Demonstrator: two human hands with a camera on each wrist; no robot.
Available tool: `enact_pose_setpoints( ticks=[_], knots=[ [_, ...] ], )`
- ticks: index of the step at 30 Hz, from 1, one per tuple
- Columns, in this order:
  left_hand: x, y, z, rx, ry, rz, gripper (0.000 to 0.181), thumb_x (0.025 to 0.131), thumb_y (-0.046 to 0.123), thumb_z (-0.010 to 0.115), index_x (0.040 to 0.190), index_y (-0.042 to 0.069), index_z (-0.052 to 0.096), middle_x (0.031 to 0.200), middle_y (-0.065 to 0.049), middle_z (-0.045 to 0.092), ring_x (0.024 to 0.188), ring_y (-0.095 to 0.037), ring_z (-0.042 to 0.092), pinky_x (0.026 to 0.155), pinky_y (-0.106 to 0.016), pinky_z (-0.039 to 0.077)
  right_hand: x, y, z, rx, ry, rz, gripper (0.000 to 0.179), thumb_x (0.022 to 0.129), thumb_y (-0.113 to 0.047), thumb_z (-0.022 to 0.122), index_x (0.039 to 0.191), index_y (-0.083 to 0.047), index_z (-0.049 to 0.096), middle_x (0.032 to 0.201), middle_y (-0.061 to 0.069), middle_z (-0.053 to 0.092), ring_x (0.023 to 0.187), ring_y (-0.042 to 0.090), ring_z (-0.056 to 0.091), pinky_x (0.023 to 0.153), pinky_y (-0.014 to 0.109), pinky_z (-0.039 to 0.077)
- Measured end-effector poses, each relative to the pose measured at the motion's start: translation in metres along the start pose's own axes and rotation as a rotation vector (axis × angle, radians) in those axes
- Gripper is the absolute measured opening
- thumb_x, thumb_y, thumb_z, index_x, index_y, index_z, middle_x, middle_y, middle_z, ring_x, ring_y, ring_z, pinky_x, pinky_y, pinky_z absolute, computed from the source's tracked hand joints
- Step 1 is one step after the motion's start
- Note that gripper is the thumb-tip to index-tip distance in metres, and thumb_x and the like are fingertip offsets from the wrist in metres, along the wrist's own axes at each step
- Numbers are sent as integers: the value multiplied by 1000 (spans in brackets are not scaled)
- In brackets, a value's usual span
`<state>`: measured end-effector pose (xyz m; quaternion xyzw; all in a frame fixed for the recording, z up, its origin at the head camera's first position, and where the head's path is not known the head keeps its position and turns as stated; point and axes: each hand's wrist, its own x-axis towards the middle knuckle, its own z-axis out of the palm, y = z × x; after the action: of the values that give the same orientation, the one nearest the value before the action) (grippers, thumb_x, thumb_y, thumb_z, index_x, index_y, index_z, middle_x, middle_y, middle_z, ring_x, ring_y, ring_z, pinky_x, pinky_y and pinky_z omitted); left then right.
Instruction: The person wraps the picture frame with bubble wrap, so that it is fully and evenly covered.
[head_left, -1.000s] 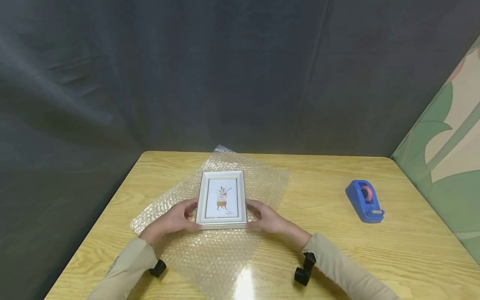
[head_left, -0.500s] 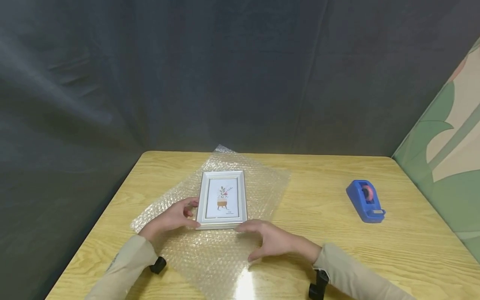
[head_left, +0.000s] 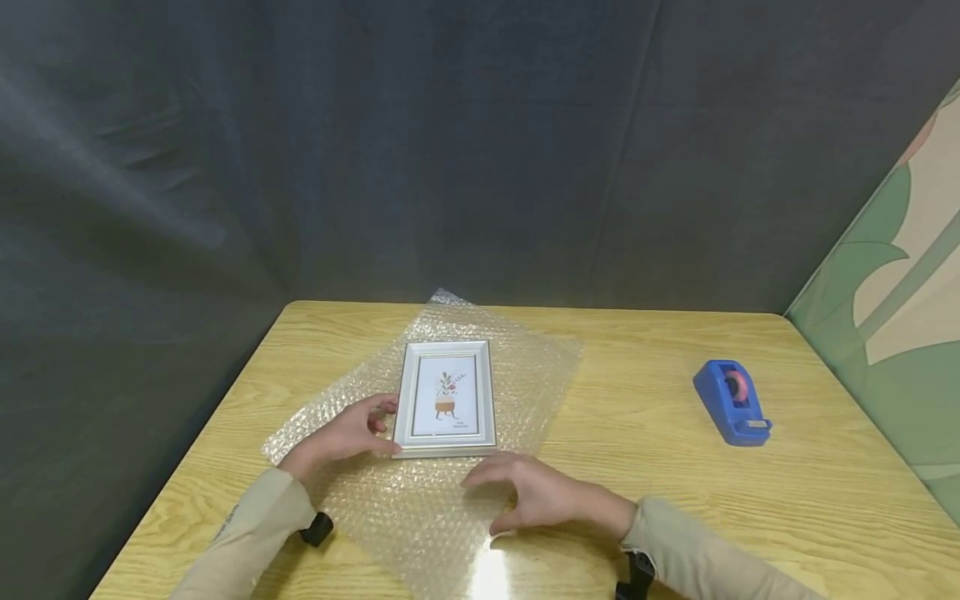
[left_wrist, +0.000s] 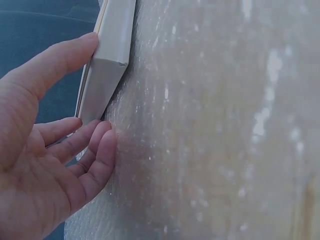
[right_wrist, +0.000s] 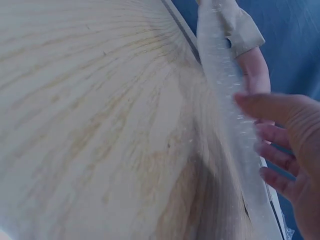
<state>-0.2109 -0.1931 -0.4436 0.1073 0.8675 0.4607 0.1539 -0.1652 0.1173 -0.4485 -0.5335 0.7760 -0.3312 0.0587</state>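
In the head view, the picture frame (head_left: pixel 444 400) lies face up on a sheet of bubble wrap (head_left: pixel 420 517), left of centre on the table (head_left: pixel 637 367). Laying it there looks done; the wrap is spread flat with no part folded over, and the blue tape dispenser (head_left: pixel 727 404) stands untouched at the right, so any folding and taping is left to do. The left hand (head_left: pixel 348 432) holds the frame's near left corner between thumb and fingers. The right hand (head_left: pixel 547 493) hangs over the wrap's near right side, thumb and fingers spread apart. The wrap's near corner and both sleeves (head_left: pixel 243 537) run out of view.

The left wrist view shows the thumb on the frame's side; most of the frame is cut off.

The right wrist view is blurred: the thumb seems to meet the wrap's edge, but I cannot tell whether it touches.
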Motion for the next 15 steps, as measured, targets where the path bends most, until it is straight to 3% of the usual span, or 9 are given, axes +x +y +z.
enact_pose_setpoints(
  ticks=[8,15],
  knots=[
    [-1,2,0,-13,1,-25,88,64,7,80,138,0,32,126,-18,47,85,-23,47,62,-23,44,13,-1,10,119,143,-126,18,80,-7,66,98,-2,66,96,5,67,88,8,61,82,16,48],
    [1,3,0,-32,-9,-35,88,63,9,80,137,4,35,122,-15,48,81,-20,44,61,-22,42,17,-6,11,181,189,-103,13,82,-10,65,93,-4,69,85,0,67,79,2,59,69,15,51]
  ],
)
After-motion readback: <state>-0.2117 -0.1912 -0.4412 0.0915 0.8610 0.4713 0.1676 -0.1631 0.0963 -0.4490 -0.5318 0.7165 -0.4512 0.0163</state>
